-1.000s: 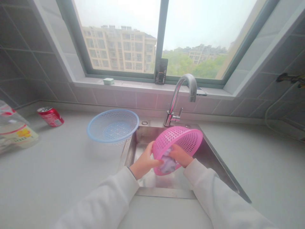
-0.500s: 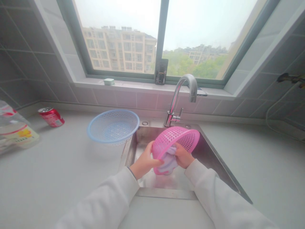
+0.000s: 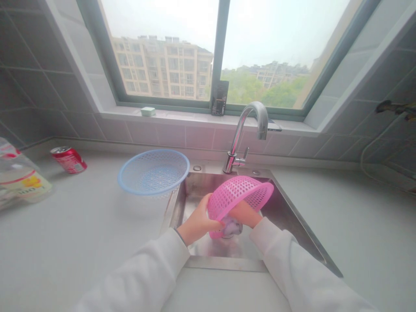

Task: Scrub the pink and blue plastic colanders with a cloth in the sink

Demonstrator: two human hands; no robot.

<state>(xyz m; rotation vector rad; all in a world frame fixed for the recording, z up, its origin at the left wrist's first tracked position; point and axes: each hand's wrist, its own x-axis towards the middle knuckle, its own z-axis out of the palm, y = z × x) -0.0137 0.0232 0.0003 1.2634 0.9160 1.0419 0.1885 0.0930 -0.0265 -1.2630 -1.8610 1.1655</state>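
Over the sink, a pink plastic colander (image 3: 232,193) is held tilted on its side, its opening facing down and toward me. My left hand (image 3: 199,221) grips its left rim, thumb on the near side and fingers behind the wall. My right hand (image 3: 245,213) reaches inside against the inner wall, holding a pale lilac-white cloth (image 3: 232,227) that bunches out below it. The colander's rim covers the right fingertips.
The steel sink (image 3: 227,264) has a curved chrome faucet (image 3: 261,123) behind it. A blue mesh basket (image 3: 152,173) stands left of the sink. Farther left are a red can (image 3: 69,160) and a clear plastic bottle (image 3: 24,182). A phone (image 3: 220,98) leans on the window frame, near a pale green block (image 3: 148,111).
My right hand has pushed deeper into the colander, and the cloth has shifted lower with it. The colander has tipped slightly farther over. My left hand keeps its grip.
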